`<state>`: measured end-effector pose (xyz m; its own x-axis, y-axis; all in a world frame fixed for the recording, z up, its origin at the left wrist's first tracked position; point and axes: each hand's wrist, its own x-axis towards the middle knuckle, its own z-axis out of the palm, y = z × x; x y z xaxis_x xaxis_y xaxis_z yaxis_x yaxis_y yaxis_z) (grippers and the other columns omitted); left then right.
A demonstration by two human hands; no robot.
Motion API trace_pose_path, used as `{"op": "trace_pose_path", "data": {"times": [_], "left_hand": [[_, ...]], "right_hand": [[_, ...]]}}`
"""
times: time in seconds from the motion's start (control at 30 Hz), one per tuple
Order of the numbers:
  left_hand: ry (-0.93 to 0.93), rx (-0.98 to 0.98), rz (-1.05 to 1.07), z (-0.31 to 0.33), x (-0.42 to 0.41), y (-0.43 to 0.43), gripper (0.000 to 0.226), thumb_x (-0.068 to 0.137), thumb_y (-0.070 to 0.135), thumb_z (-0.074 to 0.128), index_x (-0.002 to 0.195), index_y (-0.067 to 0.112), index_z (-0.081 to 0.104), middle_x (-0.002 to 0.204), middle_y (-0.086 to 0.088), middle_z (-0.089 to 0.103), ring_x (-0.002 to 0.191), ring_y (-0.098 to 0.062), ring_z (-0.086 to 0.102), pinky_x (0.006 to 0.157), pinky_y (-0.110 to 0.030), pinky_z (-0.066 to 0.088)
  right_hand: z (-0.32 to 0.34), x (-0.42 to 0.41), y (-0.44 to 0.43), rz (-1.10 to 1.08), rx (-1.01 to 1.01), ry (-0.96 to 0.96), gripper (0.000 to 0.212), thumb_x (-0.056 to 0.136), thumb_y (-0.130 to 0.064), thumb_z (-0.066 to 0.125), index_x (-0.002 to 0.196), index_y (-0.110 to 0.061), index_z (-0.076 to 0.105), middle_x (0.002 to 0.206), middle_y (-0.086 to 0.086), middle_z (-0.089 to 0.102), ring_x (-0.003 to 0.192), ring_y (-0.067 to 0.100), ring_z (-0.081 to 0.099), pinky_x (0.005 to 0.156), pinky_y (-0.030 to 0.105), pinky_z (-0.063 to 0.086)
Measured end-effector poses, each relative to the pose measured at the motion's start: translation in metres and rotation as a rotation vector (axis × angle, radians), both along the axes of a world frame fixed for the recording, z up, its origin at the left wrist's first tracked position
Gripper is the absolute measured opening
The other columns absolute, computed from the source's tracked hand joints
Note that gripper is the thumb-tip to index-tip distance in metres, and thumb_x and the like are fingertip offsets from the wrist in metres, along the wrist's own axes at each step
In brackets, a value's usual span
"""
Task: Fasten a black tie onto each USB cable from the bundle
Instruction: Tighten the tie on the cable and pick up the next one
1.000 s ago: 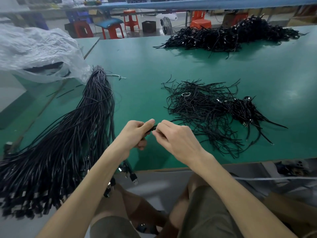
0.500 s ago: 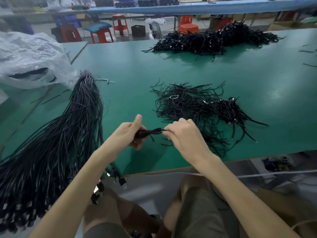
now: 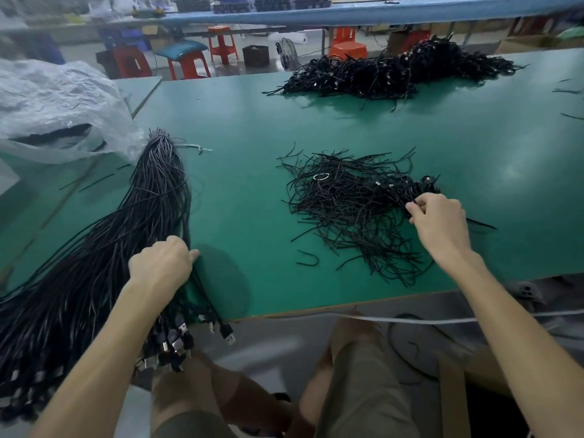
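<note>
Cables (image 3: pixel 202 295) of the bundle (image 3: pixel 151 197) lie long-ways under my left hand (image 3: pixel 161 263), which curls round a few, while my right hand (image 3: pixel 439 222) pinches a black tie (image 3: pixel 402 197) well apart to its right.

You had an open strip of table (image 3: pixel 240 184) between the cable bundle (image 3: pixel 148 210) on your left and the loose pile of ties (image 3: pixel 347 210) on your right. Past the ties, bare table ran up to the far heap of cables (image 3: pixel 379 74). A plastic bag (image 3: pixel 53 102) blocked the far left corner.
</note>
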<state>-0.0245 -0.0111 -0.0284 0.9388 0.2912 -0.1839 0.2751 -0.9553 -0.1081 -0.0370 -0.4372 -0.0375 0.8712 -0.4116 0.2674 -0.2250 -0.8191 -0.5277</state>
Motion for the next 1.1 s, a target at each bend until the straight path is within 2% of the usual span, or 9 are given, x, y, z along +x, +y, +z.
{"op": "trace_pose_path", "data": {"times": [0.1, 0.23, 0.33, 0.47, 0.63, 0.73, 0.83, 0.93, 1.1], "left_hand": [[-0.003, -0.020, -0.008, 0.002, 0.003, 0.004, 0.035, 0.109, 0.036, 0.045, 0.085, 0.011, 0.047, 0.078, -0.005, 0.046, 0.064, -0.024, 0.044, 0.070, -0.039, 0.039], [-0.016, -0.122, -0.010, 0.003, 0.005, 0.011, 0.028, 0.106, 0.031, 0.051, 0.091, 0.008, 0.054, 0.078, -0.006, 0.047, 0.070, -0.027, 0.049, 0.071, -0.038, 0.042], [-0.075, -0.352, -0.031, 0.002, 0.007, 0.011, 0.036, 0.103, 0.030, 0.055, 0.074, 0.007, 0.052, 0.070, -0.009, 0.056, 0.061, -0.025, 0.052, 0.060, -0.032, 0.038], [-0.213, -0.684, -0.204, 0.010, 0.004, -0.011, 0.040, 0.100, 0.026, 0.055, 0.064, 0.012, 0.046, 0.054, -0.002, 0.042, 0.050, -0.018, 0.038, 0.054, -0.030, 0.030], [-0.179, -0.945, -0.415, 0.021, -0.013, -0.064, 0.037, 0.102, 0.020, 0.052, 0.066, 0.010, 0.055, 0.047, 0.000, 0.060, 0.042, -0.015, 0.053, 0.051, -0.027, 0.044], [-0.018, -1.040, -0.532, 0.013, -0.024, -0.099, 0.032, 0.106, 0.016, 0.047, 0.077, 0.007, 0.058, 0.055, -0.005, 0.068, 0.046, -0.023, 0.066, 0.051, -0.033, 0.054], [0.019, -1.137, -0.537, 0.006, -0.023, -0.106, 0.029, 0.107, 0.016, 0.043, 0.083, 0.006, 0.057, 0.055, -0.011, 0.068, 0.044, -0.028, 0.067, 0.043, -0.029, 0.052], [0.045, -1.330, -0.389, 0.002, -0.018, -0.086, 0.031, 0.108, 0.023, 0.049, 0.088, 0.002, 0.059, 0.062, -0.008, 0.064, 0.042, -0.027, 0.063, 0.040, -0.027, 0.048], [0.052, -1.923, -0.264, -0.002, -0.020, -0.063, 0.017, 0.102, 0.011, 0.057, 0.117, 0.003, 0.061, 0.087, -0.010, 0.069, 0.059, -0.018, 0.062, 0.057, -0.026, 0.053]], "right_hand": [[-0.005, 0.002, 0.002, -0.006, -0.036, -0.023, 0.021, 0.101, -0.022, 0.064, 0.101, -0.002, 0.070, 0.085, 0.011, 0.071, 0.082, 0.030, 0.068, 0.077, 0.043, 0.057], [-0.006, 0.003, 0.005, -0.020, -0.067, -0.006, 0.025, 0.100, -0.020, 0.066, 0.116, -0.002, 0.062, 0.111, 0.015, 0.065, 0.094, 0.033, 0.064, 0.080, 0.042, 0.053], [-0.006, -0.002, 0.007, -0.042, -0.156, -0.036, 0.029, 0.099, -0.019, 0.065, 0.121, -0.001, 0.057, 0.118, 0.019, 0.056, 0.095, 0.037, 0.061, 0.082, 0.045, 0.050], [-0.003, -0.010, 0.025, 0.017, -0.283, -0.172, 0.032, 0.096, -0.012, 0.064, 0.127, -0.005, 0.057, 0.123, 0.016, 0.053, 0.115, 0.033, 0.050, 0.100, 0.044, 0.036], [0.002, -0.029, 0.106, 0.471, -0.097, -0.265, 0.038, 0.096, -0.007, 0.061, 0.134, -0.011, 0.057, 0.129, 0.003, 0.056, 0.119, 0.017, 0.049, 0.108, 0.032, 0.038], [-0.001, -0.035, 0.153, 0.765, 0.020, -0.194, 0.069, 0.084, 0.015, 0.057, 0.148, -0.008, 0.047, 0.143, 0.007, 0.052, 0.134, 0.020, 0.043, 0.120, 0.032, 0.030], [-0.002, -0.033, 0.178, 0.849, 0.303, 0.009, 0.096, 0.070, 0.026, 0.040, 0.156, -0.017, 0.039, 0.150, 0.005, 0.047, 0.141, 0.014, 0.037, 0.120, 0.022, 0.025], [-0.003, -0.029, 0.182, 0.803, 0.404, 0.072, 0.072, 0.086, 0.018, 0.037, 0.150, -0.015, 0.046, 0.140, 0.012, 0.057, 0.130, 0.021, 0.052, 0.114, 0.035, 0.039], [-0.010, -0.035, 0.195, 0.790, 0.447, 0.027, 0.026, 0.103, -0.005, 0.042, 0.112, -0.007, 0.066, 0.083, 0.004, 0.067, 0.079, 0.028, 0.063, 0.079, 0.039, 0.048]]}}
